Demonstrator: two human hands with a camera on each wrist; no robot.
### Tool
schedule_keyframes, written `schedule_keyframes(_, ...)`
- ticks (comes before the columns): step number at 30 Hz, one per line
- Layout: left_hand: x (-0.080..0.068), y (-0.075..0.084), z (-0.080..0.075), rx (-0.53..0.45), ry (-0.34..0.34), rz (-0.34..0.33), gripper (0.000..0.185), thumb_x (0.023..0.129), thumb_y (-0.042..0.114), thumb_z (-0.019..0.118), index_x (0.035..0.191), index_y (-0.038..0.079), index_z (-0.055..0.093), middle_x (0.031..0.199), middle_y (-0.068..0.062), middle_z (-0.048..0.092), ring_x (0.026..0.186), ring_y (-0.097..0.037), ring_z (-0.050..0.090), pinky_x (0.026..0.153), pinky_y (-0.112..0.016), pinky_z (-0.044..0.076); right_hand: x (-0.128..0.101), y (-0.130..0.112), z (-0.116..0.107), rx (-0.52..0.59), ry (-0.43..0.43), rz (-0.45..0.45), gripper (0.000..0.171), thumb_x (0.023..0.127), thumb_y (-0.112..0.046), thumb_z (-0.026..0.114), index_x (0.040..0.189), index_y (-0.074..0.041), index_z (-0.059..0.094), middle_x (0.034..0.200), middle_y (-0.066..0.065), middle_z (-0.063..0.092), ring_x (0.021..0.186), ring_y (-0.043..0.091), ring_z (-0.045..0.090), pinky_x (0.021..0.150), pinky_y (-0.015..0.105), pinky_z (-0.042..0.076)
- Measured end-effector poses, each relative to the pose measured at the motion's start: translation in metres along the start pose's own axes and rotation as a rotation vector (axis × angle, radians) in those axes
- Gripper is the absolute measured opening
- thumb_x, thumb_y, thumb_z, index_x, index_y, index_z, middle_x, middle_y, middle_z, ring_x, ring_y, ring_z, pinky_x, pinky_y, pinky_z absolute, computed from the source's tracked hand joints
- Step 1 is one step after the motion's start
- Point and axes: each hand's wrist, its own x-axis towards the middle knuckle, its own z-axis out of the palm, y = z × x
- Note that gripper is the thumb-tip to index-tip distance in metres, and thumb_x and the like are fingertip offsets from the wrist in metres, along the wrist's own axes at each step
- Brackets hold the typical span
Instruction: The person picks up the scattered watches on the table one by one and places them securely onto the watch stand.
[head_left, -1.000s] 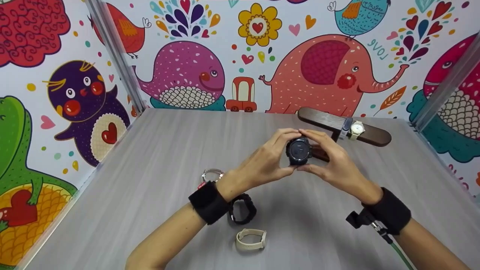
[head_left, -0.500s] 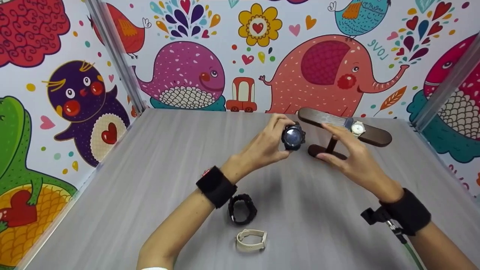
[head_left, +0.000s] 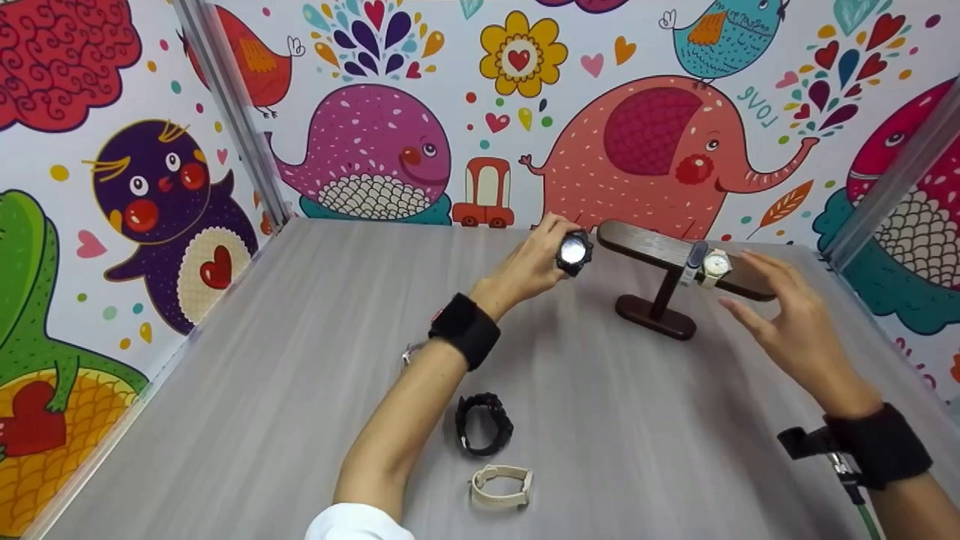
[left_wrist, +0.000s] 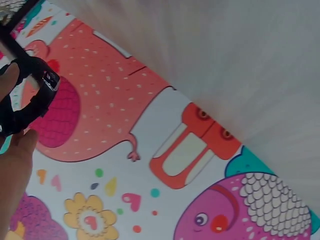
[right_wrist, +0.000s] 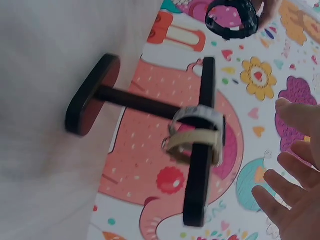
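Left hand (head_left: 531, 261) holds black watch (head_left: 574, 253), right hand (head_left: 804, 334) beside stand (head_left: 641, 241).

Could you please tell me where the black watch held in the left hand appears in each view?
Head: black watch just right of centre, in left hand.
Left wrist: watch at the left edge.
Right wrist: watch at the top, right of centre.
Shared landmark: coral wall elephant.
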Motion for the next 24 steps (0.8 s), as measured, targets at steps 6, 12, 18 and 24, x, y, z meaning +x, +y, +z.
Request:
schedule_keyframes(6, 0.015, -0.008, 0.006, 0.05, -0.043, -0.074, 0.056, 0.085, -0.003, 0.073, 0.136, 0.0, 0.05, 0.134, -0.014, 0.053, 0.126, -0.021, 0.056, 0.111, -0.027, 0.046, -0.003, 0.022, -0.008, -0.016, -0.075, 0.119, 0.07, 0.085, -0.01, 0.08, 0.147, -0.004, 0.048, 0.144, 0.027, 0.05, 0.129, 0.047, 0.048, 0.118, 0.021, 0.034)
schedule_keyframes(12, 0.03, -0.005, 0.013, 0.084, -0.052, -0.046, 0.054, 0.086, -0.006, 0.073, 0.135, 0.002, 0.052, 0.134, -0.012, 0.056, 0.125, -0.019, 0.056, 0.111, -0.025, 0.045, -0.007, 0.037, -0.008, -0.036, -0.156, 0.179, 0.072, 0.088, -0.015, 0.077, 0.149, 0.0, 0.042, 0.145, 0.033, 0.045, 0.132, 0.052, 0.042, 0.103, 0.072, 0.035)
schedule_keyframes(18, 0.042, -0.001, 0.02, 0.138, -0.052, -0.001, 0.049, 0.088, -0.005, 0.07, 0.134, 0.005, 0.054, 0.133, -0.01, 0.059, 0.125, -0.018, 0.059, 0.111, -0.025, 0.045, -0.009, 0.048, -0.005, -0.079, -0.179, 0.213, 0.077, 0.087, -0.017, 0.079, 0.15, 0.003, 0.04, 0.144, 0.034, 0.044, 0.128, 0.052, 0.043, 0.101, 0.073, 0.037)
schedule_keyframes(24, 0.052, -0.004, 0.022, 0.175, -0.043, -0.009, 0.049, 0.088, -0.005, 0.071, 0.133, 0.006, 0.057, 0.133, -0.009, 0.062, 0.124, -0.02, 0.06, 0.111, -0.026, 0.046, 0.0, 0.052, -0.005, -0.109, -0.197, 0.247, 0.073, 0.088, -0.014, 0.077, 0.148, 0.006, 0.04, 0.143, 0.036, 0.042, 0.128, 0.055, 0.041, 0.102, 0.074, 0.035)
